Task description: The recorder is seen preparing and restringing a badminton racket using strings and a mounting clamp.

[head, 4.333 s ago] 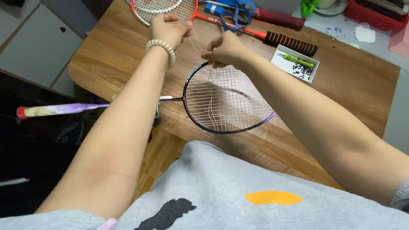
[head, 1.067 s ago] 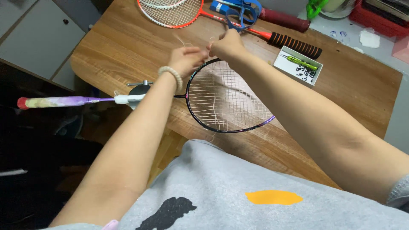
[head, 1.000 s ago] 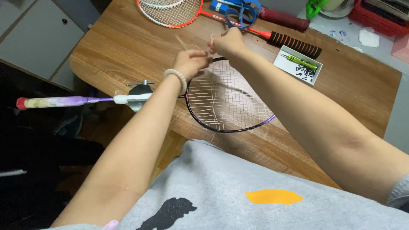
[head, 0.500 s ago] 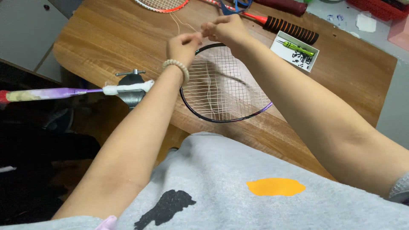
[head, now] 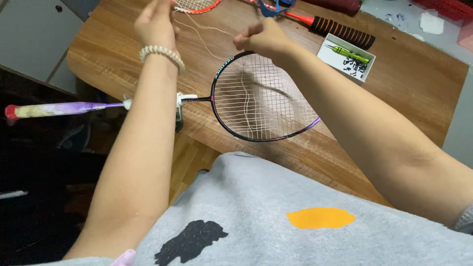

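— Pale string (head: 204, 37) has gone taut: the left hand (head: 155, 22), pinched on it, has lifted away.
— The right hand (head: 261, 39) clamps it at the racket (head: 263, 98) rim on the table (head: 409, 93).

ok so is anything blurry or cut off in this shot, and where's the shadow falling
Head view: mostly sharp, with even indoor light and no strong glare. The left hand is cut by the top edge, with slight softness. The right hand and its forearm throw a soft shadow across the strings of the dark-framed racket. The loose string between the hands stays clear against the wooden table.
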